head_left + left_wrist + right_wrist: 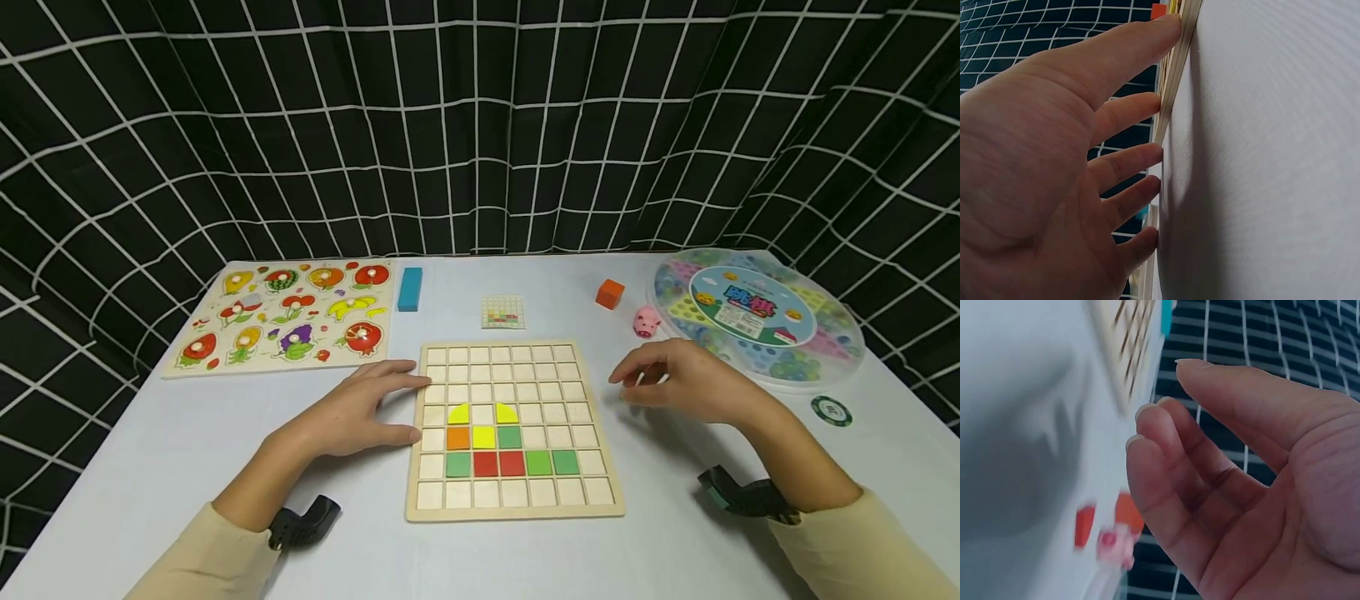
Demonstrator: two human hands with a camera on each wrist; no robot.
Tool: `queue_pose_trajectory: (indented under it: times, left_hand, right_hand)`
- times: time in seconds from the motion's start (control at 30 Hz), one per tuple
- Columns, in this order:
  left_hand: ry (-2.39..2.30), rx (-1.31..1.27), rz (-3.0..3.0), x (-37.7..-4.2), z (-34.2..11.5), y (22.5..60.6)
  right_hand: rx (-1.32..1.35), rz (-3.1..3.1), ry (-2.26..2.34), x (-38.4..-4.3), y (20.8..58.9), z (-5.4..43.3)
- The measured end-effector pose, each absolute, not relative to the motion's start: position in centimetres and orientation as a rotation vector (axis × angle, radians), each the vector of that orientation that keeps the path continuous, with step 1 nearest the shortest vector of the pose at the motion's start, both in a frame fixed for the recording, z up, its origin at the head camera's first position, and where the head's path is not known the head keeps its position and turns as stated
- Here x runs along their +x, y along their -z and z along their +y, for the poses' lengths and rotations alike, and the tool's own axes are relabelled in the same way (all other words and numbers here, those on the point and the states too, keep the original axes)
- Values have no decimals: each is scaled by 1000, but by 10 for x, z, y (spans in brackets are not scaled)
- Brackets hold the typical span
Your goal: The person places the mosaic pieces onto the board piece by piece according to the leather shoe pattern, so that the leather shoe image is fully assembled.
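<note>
A wooden grid board (pixel 514 493) lies flat on the table, with colored tiles in some cells: two yellow quarter-circles, an orange tile (pixel 457 437), a yellow square, two red squares (pixel 485 464) and several green ones. My left hand (pixel 352 414) touches the board's left edge with thumb and index finger; its fingers are extended, as the left wrist view also shows. To the right of the board my right hand (pixel 686 381) hovers above the table, fingers loosely bent and nothing between them. Behind the board lies a small pattern card (pixel 503 312) showing a colored grid.
A fruit peg puzzle (pixel 281 321) lies at the back left, next to a blue block (pixel 409 289). Toward the right are an orange cube (pixel 610 293), a pink pig figure (pixel 646 322), a round clear game case (pixel 757 317) and a green chip (pixel 831 411). Black grid curtains (pixel 480 125) surround the table.
</note>
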State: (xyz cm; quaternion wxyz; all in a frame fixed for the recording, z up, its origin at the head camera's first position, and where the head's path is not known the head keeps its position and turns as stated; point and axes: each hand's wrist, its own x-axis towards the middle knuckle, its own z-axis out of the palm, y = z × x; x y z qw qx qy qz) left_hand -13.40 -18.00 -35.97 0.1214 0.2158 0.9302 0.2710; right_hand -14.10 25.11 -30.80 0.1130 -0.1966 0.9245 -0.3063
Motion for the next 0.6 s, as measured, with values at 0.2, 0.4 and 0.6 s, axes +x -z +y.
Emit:
queue_pose_trajectory:
  times: [0.2,0.4,0.6]
  left_hand:
    - [-786,629,2715,-135,-178,359]
    - [-786,626,2708,-135,-179,360]
    - [-794,628,2710,-135,-179,360]
  right_hand:
    - [-438,2783,796,-143,310,290]
    - [-313,2774,735,-149,316,331]
    - [-255,2718,687,-155,323,353]
